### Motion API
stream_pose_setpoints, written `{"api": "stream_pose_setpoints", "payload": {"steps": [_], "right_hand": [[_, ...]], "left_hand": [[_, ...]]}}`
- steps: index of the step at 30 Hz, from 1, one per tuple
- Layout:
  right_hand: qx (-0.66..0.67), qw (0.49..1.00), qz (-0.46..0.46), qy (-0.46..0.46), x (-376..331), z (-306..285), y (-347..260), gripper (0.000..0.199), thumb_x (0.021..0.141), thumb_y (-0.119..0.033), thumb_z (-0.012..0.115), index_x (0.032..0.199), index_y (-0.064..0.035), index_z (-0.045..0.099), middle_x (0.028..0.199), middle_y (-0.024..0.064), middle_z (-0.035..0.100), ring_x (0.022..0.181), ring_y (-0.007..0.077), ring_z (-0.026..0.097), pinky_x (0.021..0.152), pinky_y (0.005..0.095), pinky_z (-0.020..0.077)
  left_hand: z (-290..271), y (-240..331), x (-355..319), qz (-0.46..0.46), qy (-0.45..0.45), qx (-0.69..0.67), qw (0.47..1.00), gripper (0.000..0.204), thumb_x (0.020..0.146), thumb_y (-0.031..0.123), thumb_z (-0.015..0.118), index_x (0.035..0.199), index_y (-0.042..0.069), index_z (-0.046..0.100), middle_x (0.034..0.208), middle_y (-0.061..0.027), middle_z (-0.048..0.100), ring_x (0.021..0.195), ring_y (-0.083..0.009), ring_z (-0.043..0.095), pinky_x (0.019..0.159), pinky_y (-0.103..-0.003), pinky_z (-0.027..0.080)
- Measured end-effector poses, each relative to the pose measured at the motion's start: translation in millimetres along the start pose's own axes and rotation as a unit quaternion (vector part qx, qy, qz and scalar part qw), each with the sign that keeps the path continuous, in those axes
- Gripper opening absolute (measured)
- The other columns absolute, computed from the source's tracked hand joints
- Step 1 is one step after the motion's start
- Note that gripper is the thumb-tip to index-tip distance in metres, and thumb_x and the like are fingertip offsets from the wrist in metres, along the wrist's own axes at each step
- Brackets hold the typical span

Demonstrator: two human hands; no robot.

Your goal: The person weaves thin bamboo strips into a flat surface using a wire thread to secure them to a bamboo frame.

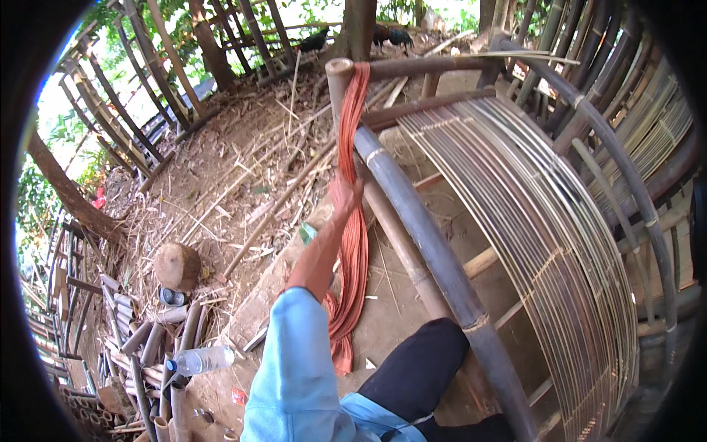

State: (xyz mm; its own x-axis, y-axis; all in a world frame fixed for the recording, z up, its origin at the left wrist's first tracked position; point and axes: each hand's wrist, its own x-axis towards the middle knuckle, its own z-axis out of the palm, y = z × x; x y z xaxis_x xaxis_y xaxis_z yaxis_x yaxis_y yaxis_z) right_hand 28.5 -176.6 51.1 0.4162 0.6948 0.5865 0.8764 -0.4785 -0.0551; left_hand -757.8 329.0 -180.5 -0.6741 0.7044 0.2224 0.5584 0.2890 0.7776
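One of the hands, the left (346,193), is curled around the orange cloth (354,254); the right is out of view.

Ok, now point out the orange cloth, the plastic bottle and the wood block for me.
Orange cloth (356,247): head view, on the middle of its hanging length.
Plastic bottle (202,360): head view, on its clear body.
Wood block (177,266): head view, on the middle of its visible surface.
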Motion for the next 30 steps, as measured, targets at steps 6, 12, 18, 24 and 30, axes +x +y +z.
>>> {"api": "stream_pose_setpoints", "payload": {"steps": [6,12,18,24,30], "right_hand": [[0.018,0.995,-0.043,-0.088,16,3,-4,0.012,0.079,-0.012,0.077,0.087,-0.0036,0.077,0.08,0.015,0.072,0.075,0.0302,0.067,0.072,0.0445,0.0532],[0.039,0.992,0.039,-0.114,33,4,-64,0.034,0.08,-0.033,0.081,0.101,-0.0055,0.078,0.097,0.0181,0.074,0.089,0.0339,0.07,0.085,0.0475,0.0533],[0.032,0.979,0.108,-0.169,43,6,-172,0.028,0.083,-0.021,0.083,0.098,0.0012,0.077,0.096,0.02,0.075,0.084,0.0309,0.07,0.077,0.0424,0.0569],[0.192,0.972,-0.027,-0.136,24,23,-139,0.024,0.087,-0.015,0.078,0.103,0.0026,0.073,0.086,0.0157,0.072,0.075,0.0269,0.066,0.068,0.0374,0.0552],[0.182,0.962,0.01,-0.204,15,24,-143,0.014,0.095,-0.014,0.069,0.099,0.0001,0.07,0.093,0.0076,0.067,0.086,0.0167,0.061,0.071,0.0298,0.0477]], "left_hand": [[12,-21,30,-0.039,-0.092,0.001,0.995,0.068,0.078,0.035,0.072,0.136,0.004,0.056,0.116,-0.0203,0.066,0.104,-0.0335,0.065,0.094,-0.042,0.051],[17,-23,-29,-0.061,-0.175,-0.417,0.89,0.015,0.087,0.018,0.068,0.086,0.003,0.069,0.077,-0.0058,0.07,0.067,-0.0124,0.064,0.06,-0.028,0.051],[-35,-46,-83,-0.078,-0.188,-0.058,0.977,0.042,0.084,0.035,0.067,0.096,-0.005,0.062,0.082,-0.0208,0.068,0.074,-0.0353,0.069,0.068,-0.044,0.057],[-46,-110,-188,-0.056,-0.282,0.318,0.904,0.048,0.084,0.04,0.059,0.104,-0.002,0.073,0.117,-0.0272,0.066,0.115,-0.0389,0.057,0.1,-0.048,0.043],[-46,-144,-245,-0.042,-0.229,0.337,0.912,0.04,0.081,0.037,0.067,0.101,0.002,0.075,0.124,-0.0222,0.065,0.117,-0.0369,0.055,0.101,-0.044,0.042]]}}
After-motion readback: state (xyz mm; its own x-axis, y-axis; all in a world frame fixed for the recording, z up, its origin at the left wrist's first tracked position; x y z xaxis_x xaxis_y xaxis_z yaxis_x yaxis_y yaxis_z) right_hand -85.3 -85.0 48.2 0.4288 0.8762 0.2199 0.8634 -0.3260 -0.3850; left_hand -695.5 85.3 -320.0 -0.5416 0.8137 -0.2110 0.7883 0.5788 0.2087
